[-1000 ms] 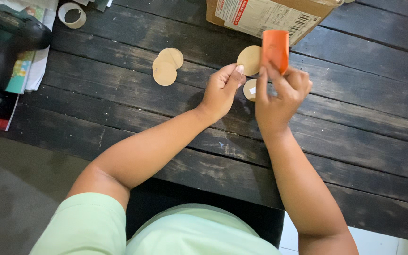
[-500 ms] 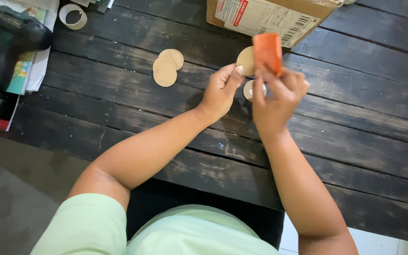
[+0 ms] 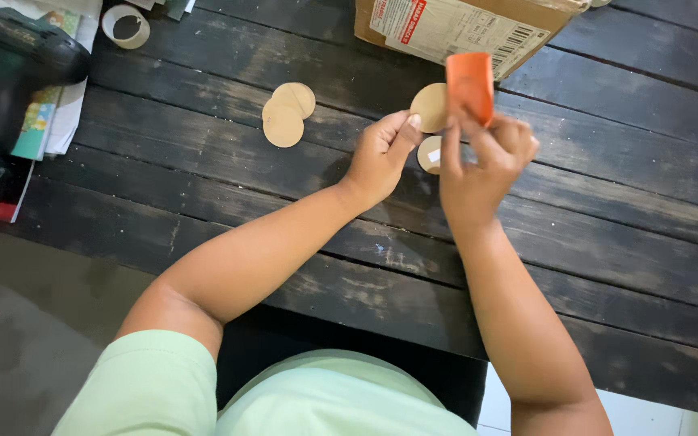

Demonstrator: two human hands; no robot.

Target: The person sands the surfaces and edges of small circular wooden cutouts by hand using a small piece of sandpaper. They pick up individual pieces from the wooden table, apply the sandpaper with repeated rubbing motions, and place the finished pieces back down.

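Observation:
My left hand [image 3: 381, 153] pinches a tan cardboard disc [image 3: 430, 106] by its lower edge, holding it upright above the dark wooden table [image 3: 607, 234]. My right hand [image 3: 482, 165] grips an orange rectangular piece [image 3: 470, 85], which stands up beside the disc and touches its right side. Between the two hands, low near the table, a small pale ring-shaped piece [image 3: 430, 155] shows, partly hidden by my fingers. Two more tan discs [image 3: 287, 115] lie overlapping on the table to the left of my left hand.
A cardboard box [image 3: 462, 28] with a white label sits at the far edge behind my hands. A tape roll [image 3: 125, 26] lies at the far left. A dark green power drill [image 3: 10, 73] rests on papers [image 3: 54, 121] at the left edge.
My right hand has shifted the orange piece slightly left and up against the disc. My left hand stays in place.

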